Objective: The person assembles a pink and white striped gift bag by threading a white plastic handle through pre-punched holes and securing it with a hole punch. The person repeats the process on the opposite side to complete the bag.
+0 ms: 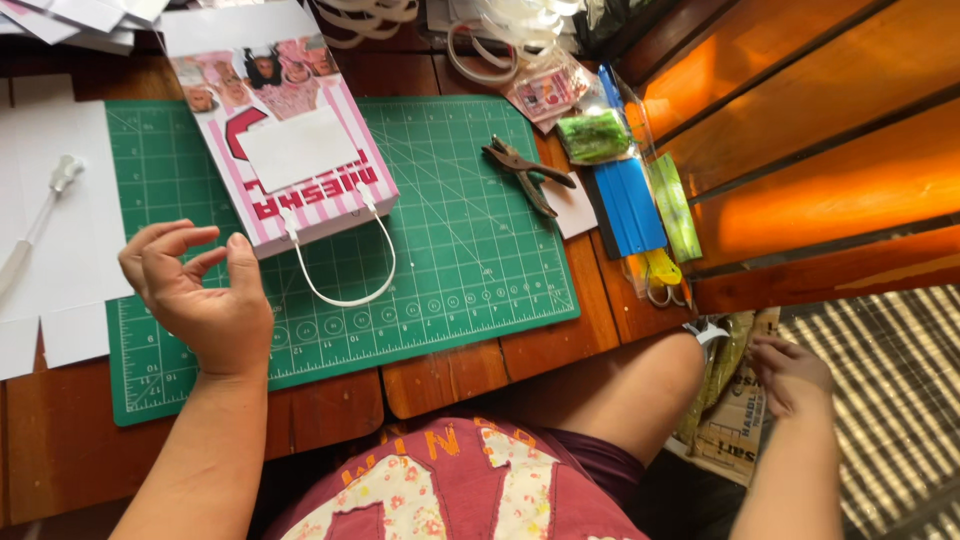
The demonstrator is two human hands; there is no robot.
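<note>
My left hand [195,290] hovers over the left part of a green cutting mat [450,260], fingers curled and apart, holding nothing. Just right of it lies a pink-and-white striped paper gift bag [285,150] with a white cord handle [345,265]. My right hand [790,375] reaches down beside my right leg, below the table edge, into a brown printed paper bag [735,420] on the floor. Whether its fingers grip anything there is hidden.
Metal hole-punch pliers [525,170] lie at the mat's right edge. Blue, green and yellow packets [630,195] sit along the table's right side. White paper sheets [55,230] and a glue tube [40,215] lie left. Clear plastic loops [500,40] sit at the back.
</note>
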